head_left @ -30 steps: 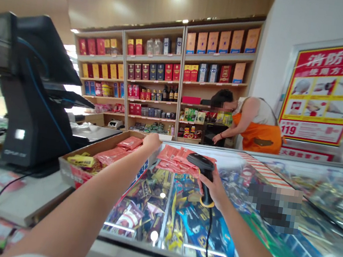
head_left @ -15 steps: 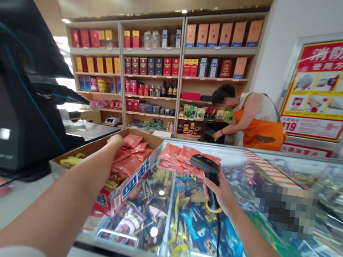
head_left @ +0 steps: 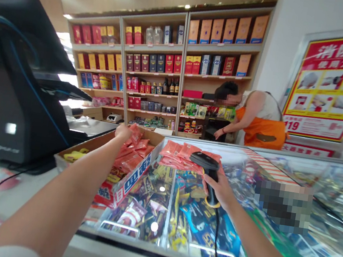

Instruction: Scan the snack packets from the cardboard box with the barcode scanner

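Note:
My left hand [head_left: 122,132] is closed on the edge of an orange-red snack packet [head_left: 135,133], lifted a little at the far end of an open cardboard box [head_left: 134,179]. More packets of that kind [head_left: 128,159] lie in the box, with yellow packets [head_left: 76,155] at its left end. My right hand [head_left: 219,188] is wrapped round the handle of a black barcode scanner [head_left: 206,164], its head facing left. Behind the scanner, a stack of orange-red packets [head_left: 176,150] rests on the glass counter. The left fingertips are partly hidden.
A black checkout terminal [head_left: 20,80] stands on the left. The glass counter [head_left: 167,214] shows many bagged snacks underneath. A cable [head_left: 217,247] hangs from the scanner. Across the counter, a person in an orange apron [head_left: 265,127] bends beside shelves [head_left: 157,51] of boxed goods.
My left hand has risen slightly and moved a little right, and a packet now stands up out of the box in it. The right hand and scanner have hardly moved.

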Available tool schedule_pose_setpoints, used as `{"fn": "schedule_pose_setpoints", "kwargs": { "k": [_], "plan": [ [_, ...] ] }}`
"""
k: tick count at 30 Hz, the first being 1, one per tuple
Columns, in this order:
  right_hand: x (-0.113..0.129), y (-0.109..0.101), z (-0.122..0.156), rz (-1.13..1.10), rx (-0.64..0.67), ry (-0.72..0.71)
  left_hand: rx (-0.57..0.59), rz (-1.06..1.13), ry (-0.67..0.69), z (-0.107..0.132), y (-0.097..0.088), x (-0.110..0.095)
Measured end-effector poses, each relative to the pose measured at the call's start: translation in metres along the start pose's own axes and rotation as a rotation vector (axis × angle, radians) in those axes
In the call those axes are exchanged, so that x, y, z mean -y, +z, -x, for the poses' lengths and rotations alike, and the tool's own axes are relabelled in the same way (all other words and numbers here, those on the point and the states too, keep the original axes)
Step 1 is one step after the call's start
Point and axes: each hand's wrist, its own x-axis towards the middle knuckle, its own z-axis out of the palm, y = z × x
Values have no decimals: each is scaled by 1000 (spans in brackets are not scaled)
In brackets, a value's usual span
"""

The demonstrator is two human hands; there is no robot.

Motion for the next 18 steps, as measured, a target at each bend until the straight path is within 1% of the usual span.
{"fn": "schedule_pose_setpoints", "kwargs": {
  "k": [3, 5, 8, 10, 11, 12, 13, 15, 16, 18],
  "plan": [
    [-3, 0, -2, -25, -12, -3, -116, 44, 152, 15, -16, -23],
    [-5, 0, -3, -52, -22, -1, -171, 98, 216, 24, -30, -40],
    [-6, 0, -5, -78, -12, -19, -234, 237, 218, 39, -45, -64],
    [-6, 1, -5, -79, 0, -38, -268, 412, 167, 57, -44, -75],
    [-5, 1, -5, -81, 7, -47, -260, 541, 128, 69, -40, -78],
    [-5, 0, -5, -85, 17, -54, -223, 695, 82, 82, -32, -81],
    [-5, 0, -5, -91, 26, -59, -165, 868, 27, 98, -22, -82],
    [-4, 0, -4, -104, 47, -68, 6, 1214, -99, 131, 3, -80],
    [-4, 0, -4, -109, 55, -72, 57, 1337, -164, 148, 16, -79],
    [-3, -1, -3, -113, 73, -69, 115, 1464, -251, 177, 43, -73]
  ]
}}
